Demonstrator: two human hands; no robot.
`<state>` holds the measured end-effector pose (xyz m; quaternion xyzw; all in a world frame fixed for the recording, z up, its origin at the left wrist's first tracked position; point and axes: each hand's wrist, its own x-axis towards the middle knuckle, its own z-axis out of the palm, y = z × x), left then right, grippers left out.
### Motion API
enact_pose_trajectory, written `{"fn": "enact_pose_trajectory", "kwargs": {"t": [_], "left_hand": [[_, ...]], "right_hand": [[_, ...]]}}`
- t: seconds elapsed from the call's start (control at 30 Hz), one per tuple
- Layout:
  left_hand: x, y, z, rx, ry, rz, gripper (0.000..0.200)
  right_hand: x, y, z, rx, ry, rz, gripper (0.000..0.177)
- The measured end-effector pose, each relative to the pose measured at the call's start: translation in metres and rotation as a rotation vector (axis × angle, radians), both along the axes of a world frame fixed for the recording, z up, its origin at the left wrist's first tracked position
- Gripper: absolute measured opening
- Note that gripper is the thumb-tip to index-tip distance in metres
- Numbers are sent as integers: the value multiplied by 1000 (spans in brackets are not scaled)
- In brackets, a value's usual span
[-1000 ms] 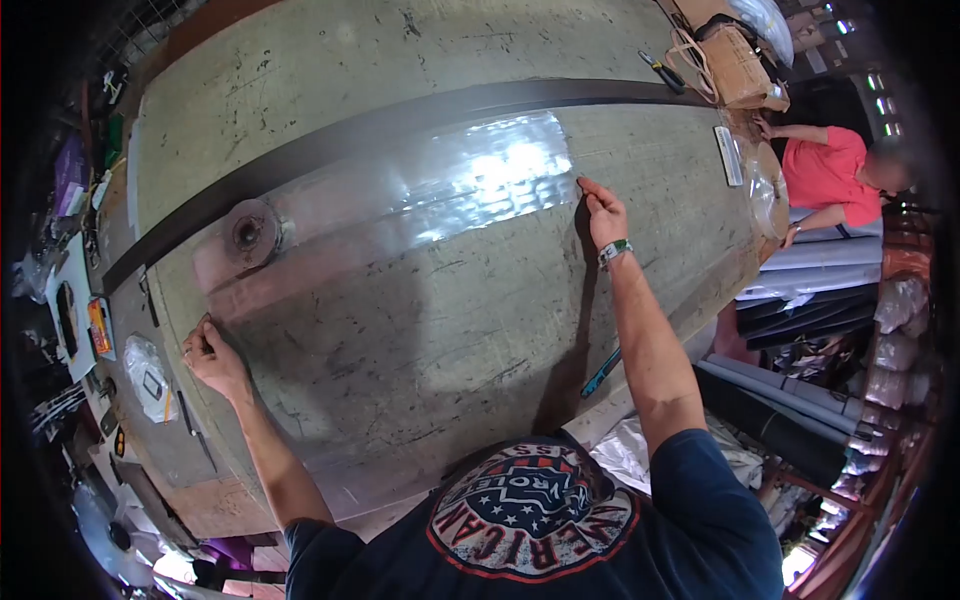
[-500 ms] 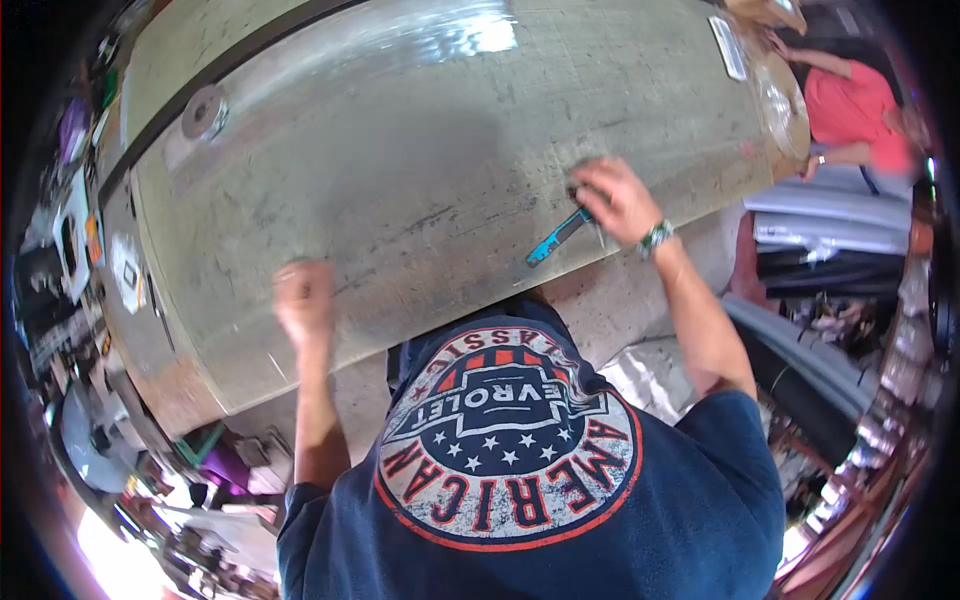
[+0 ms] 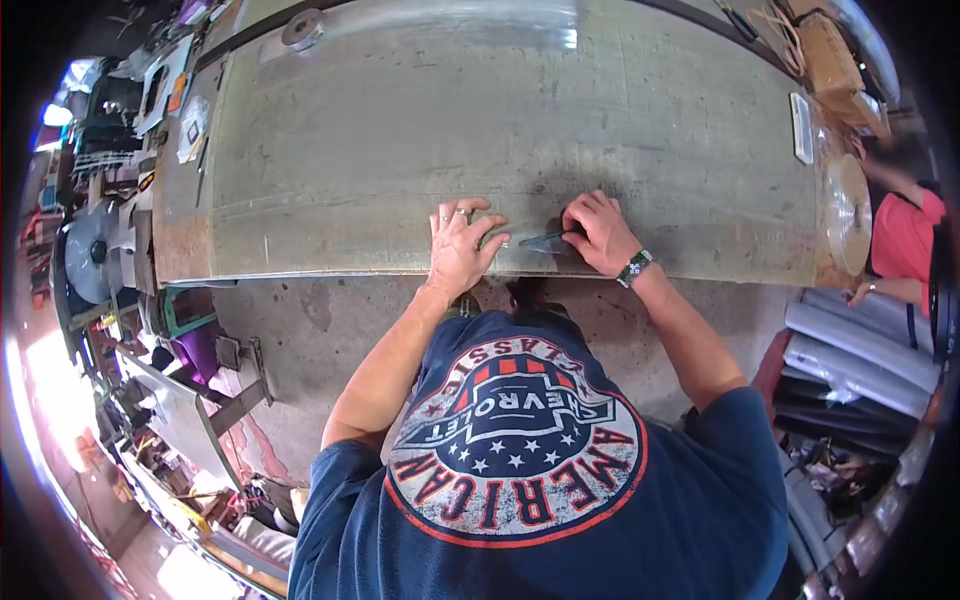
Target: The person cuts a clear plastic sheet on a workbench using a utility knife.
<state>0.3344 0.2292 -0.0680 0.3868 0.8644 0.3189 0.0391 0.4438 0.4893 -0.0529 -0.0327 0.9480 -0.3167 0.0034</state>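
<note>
Tool [image 3: 543, 241], slim and blue, sits pinched in the right hand [image 3: 603, 236] at its 9 o'clock side, near the 6 o'clock edge of the bench [image 3: 330, 190]; a steady grip suits it, with the left hand [image 3: 461, 242], fingers spread, clear of the tip.

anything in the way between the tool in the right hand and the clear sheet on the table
Nothing visible: only tabletop lies between the tool and the clear sheet farther back; the roll sits left of that path.
</note>
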Motion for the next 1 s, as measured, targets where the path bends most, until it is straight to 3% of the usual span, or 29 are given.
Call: {"fn": "enact_pose_trajectory", "kwargs": {"t": [0.1, 0.23, 0.37, 0.47, 0.5, 0.57, 0.63, 0.83, 0.9, 0.93, 1.0], "left_hand": [[2, 1, 3, 2, -16, 33, 15], [2, -14, -2, 155, 45, 30, 13], [8, -56, 17, 267, -508, 325, 10], [5, -87, 39, 384, -725, 525, 11], [2, -93, 48, 430, -695, 584, 12], [-5, -115, 46, 654, -720, 623, 17], [-22, -140, 52, 832, -749, 658, 25], [-89, -241, 30, 1060, -657, 733, 40], [-113, -285, 23, 1057, -608, 763, 41], [-124, -306, 23, 1056, -584, 779, 41], [-148, -344, 20, 1002, -544, 835, 45]], "right_hand": [[-14, 25, 6, -218, -78, -19, 20], [-62, 74, -3, -302, -56, -179, 12], [-112, 77, -1, -188, -197, -280, 17], [-132, 30, -1, 105, 393, -137, 28], [-135, -1, 10, -2, 228, -132, 45], [-131, -70, 19, -421, -54, 42, 56], [-130, -130, 32, -621, -410, 231, 63], [-161, -207, 25, -576, -566, 247, 37], [-174, -223, 29, -509, -551, 203, 27], [-178, -233, 21, -637, -578, 152, 22], [-190, -247, 17, -544, -538, 178, 19]]}}
